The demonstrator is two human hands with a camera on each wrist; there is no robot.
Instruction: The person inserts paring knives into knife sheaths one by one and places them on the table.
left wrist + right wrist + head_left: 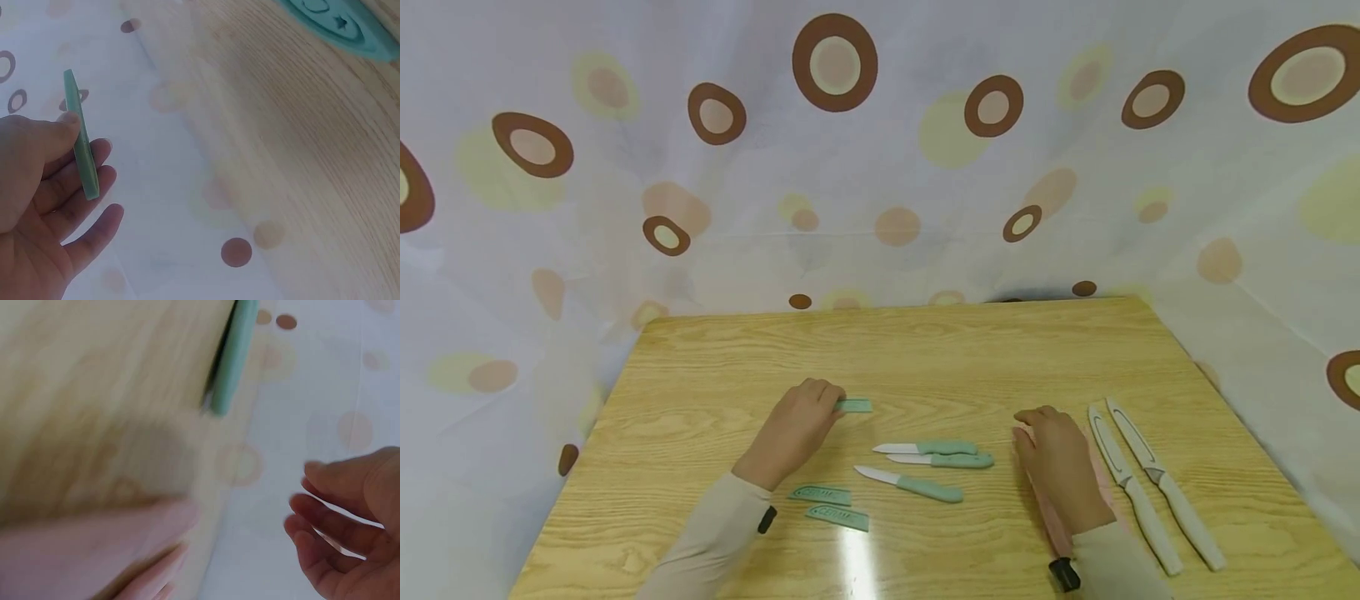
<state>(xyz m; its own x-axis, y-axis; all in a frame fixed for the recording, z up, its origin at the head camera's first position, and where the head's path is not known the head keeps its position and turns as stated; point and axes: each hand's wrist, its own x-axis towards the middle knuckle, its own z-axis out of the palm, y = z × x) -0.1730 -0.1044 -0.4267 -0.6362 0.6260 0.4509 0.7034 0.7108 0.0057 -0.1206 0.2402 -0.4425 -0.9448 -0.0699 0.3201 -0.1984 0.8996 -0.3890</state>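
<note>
My left hand pinches a mint-green blade cover between thumb and fingers, raised off the wooden table. Two matching covers marked CERAMIC lie near that wrist. Three paring knives with white blades and green handles lie between the hands, unsheathed, blades pointing left. Over a long pink thing, my right hand hovers with loosely bent fingers and nothing between them. The pink thing is partly hidden by the hand and blurred in the right wrist view, so its kind is unclear.
Two larger knives with cream handles and sheathed blades lie side by side right of my right hand. The wooden table ends at a spotted cloth hanging behind and at both sides.
</note>
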